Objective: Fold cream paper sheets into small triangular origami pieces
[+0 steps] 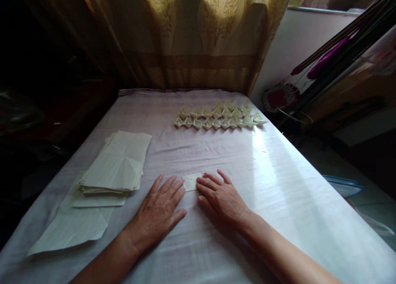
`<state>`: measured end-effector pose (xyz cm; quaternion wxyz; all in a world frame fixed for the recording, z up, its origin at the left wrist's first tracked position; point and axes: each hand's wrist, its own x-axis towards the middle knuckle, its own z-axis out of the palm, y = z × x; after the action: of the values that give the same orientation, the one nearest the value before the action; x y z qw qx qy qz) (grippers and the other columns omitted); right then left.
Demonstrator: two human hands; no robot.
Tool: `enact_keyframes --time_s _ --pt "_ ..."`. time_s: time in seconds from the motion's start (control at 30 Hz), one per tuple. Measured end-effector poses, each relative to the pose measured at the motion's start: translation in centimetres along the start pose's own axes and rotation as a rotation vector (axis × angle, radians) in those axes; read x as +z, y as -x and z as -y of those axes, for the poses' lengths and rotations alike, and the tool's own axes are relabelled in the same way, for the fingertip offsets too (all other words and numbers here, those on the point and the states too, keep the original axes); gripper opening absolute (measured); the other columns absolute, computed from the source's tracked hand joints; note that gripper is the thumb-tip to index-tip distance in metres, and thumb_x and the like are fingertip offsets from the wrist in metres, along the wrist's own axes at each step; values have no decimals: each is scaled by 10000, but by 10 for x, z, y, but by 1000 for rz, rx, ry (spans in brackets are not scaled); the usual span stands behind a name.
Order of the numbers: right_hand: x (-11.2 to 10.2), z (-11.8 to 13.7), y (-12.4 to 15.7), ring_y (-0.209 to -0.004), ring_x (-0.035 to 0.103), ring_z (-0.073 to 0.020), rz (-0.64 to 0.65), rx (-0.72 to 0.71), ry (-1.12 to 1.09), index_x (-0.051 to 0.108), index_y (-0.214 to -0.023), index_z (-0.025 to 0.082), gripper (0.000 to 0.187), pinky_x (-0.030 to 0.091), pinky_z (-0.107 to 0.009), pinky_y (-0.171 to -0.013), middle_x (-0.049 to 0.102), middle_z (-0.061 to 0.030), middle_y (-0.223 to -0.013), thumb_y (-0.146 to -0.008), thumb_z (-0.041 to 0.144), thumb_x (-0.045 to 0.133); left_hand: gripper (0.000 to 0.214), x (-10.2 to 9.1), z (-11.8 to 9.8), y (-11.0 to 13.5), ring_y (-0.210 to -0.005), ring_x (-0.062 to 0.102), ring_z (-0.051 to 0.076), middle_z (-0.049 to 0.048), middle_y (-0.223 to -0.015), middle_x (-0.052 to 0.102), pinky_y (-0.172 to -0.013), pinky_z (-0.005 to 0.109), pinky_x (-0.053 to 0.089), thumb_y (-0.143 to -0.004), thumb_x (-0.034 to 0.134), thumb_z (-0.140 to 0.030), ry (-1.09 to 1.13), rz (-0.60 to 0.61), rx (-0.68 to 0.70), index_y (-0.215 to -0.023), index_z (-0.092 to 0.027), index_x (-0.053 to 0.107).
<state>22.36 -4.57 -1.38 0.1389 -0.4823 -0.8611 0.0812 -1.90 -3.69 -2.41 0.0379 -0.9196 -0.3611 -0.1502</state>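
Note:
A small folded piece of pale paper (190, 182) lies flat on the cloth-covered table (192, 242) between my hands. My left hand (161, 203) rests palm down with its fingers spread, fingertips at the paper's left edge. From the other side my right hand (221, 197) lies flat, its fingertips on the paper's right edge. Neither hand grips anything. To the left of my left hand is a stack of pale paper sheets (116, 164), with a larger loose sheet (77, 224) sticking out beneath it.
Folded paper boats (216, 122) stand in rows at the table's far right. Behind the table hangs a gold patterned curtain (192, 32). On the right, beyond the table edge, are dark poles (334, 49) and a red round bag (280, 98).

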Motion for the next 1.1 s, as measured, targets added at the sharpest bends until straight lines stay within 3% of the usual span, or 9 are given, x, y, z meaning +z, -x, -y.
enact_keyframes --time_s 0.37,0.5,0.7,0.83,0.97,1.1 --pt "3 -1 -6 -1196 565 -243 -76 -27 7 646 -1174 231 256 298 -494 -1110 671 -61 -1256 -935 240 554 385 3 0 -5 -1412 368 250 69 -1458 512 -1218 513 143 -892 593 -503 174 103 -112 -1170 -237 595" --pt "4 0 -13 -1178 569 -253 -89 15 -39 649 -1157 227 255 339 -505 -1084 654 -75 -1273 -920 241 556 365 6 0 -3 -1431 335 276 99 -1497 459 -1192 546 213 -889 609 -466 189 63 -143 -1171 -235 599" --pt "19 -7 -16 -1299 468 -305 -206 83 -39 545 -1340 160 460 365 -524 -1082 545 -158 -1402 -888 243 555 286 5 -1 -2 -1411 372 267 105 -1480 483 -1186 535 240 -916 572 -352 200 -33 -137 -1171 -226 603" --pt "22 -9 -16 -1298 469 -306 -199 109 -70 542 -1339 164 472 360 -527 -1088 551 -148 -1397 -876 250 568 252 2 -1 -4 -1390 403 252 99 -1441 526 -1186 511 251 -930 538 -292 194 -49 -120 -1162 -211 591" --pt "20 -8 -16 -1292 475 -304 -194 127 -100 542 -1328 172 478 357 -529 -1086 555 -143 -1392 -858 246 585 219 3 2 -5 -1353 445 266 112 -1396 565 -1173 529 258 -943 518 -298 160 -82 -201 -1116 -191 597" --pt "20 -8 -16 -1301 468 -297 -230 107 -117 534 -1302 149 470 348 -519 -1093 547 -157 -1397 -843 229 594 287 6 5 -5 -1344 453 272 96 -1397 566 -1161 544 268 -948 519 -303 159 -83 -195 -1211 -214 595"
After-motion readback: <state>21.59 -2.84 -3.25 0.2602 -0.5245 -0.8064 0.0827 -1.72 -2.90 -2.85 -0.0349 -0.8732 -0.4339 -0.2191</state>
